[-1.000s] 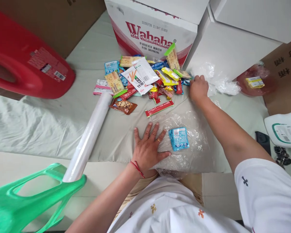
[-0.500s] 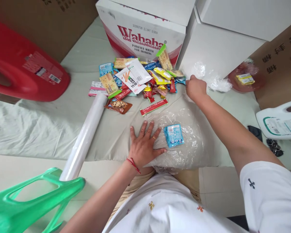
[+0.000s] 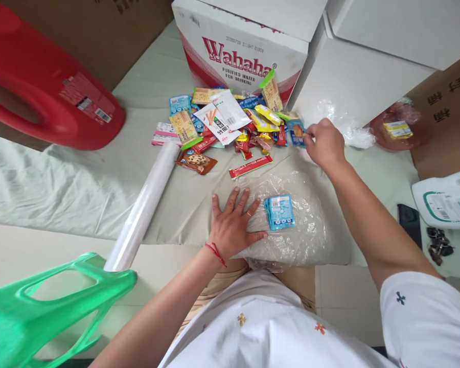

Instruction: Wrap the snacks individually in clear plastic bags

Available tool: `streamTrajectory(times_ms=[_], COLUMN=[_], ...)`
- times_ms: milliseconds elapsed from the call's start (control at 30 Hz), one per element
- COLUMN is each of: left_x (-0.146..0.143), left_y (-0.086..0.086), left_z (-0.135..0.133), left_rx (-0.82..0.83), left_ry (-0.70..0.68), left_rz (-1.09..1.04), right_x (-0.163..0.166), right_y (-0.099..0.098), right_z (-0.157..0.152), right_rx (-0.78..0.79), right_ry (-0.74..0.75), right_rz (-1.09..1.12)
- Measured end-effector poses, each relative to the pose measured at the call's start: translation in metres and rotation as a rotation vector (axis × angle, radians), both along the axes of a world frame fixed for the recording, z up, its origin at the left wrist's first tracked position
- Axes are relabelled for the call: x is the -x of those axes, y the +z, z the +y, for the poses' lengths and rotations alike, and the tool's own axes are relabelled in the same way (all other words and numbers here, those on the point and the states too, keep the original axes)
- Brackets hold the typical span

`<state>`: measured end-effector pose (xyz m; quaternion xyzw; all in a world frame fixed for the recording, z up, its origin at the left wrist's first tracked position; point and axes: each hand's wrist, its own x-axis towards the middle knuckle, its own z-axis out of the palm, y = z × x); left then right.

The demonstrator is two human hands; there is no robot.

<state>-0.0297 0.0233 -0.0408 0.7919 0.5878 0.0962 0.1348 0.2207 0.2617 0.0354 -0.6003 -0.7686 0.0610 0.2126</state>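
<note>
My left hand lies flat with its fingers spread on the left edge of a sheet of clear plastic film. A small stack of blue snack packets rests on that film just right of my fingers. My right hand is at the right end of a heap of mixed snack packets and pinches a blue snack packet at its edge. A long red bar packet lies between the heap and the film.
A roll of cling film lies to the left. A Wahaha water carton and white boxes stand behind the heap. A red jug, a green plastic stool, a white jug and crumpled plastic surround the area.
My right hand has drawn slightly back from the heap's right end with a blue packet pinched in its fingers. My left hand stays flat on the film.
</note>
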Motion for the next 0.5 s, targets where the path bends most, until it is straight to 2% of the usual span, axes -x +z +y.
streamTrajectory(times_ms=[67, 133, 200, 267, 367, 500], left_x=[0.000, 0.000, -0.001, -0.002, -0.002, -0.002], left_y=[0.000, 0.001, 0.001, 0.002, 0.003, 0.002], left_z=[0.000, 0.000, 0.001, 0.001, 0.001, 0.000], left_rx=[-0.002, -0.001, -0.003, -0.007, -0.012, -0.035], left_ry=[0.001, -0.001, -0.004, -0.006, -0.002, -0.009], left_rz=[0.000, 0.001, 0.003, 0.007, 0.017, 0.007], right_x=[-0.011, -0.019, -0.022, -0.021, -0.019, -0.016], right_y=[0.010, 0.011, 0.006, -0.004, -0.020, -0.033], right_z=[-0.045, -0.090, -0.129, -0.157, -0.176, -0.180], right_rx=[0.160, 0.407, 0.600, 0.715, 0.780, 0.704], right_ry=[0.048, 0.113, 0.149, 0.142, 0.107, 0.047], right_rz=[0.168, 0.388, 0.558, 0.649, 0.655, 0.475])
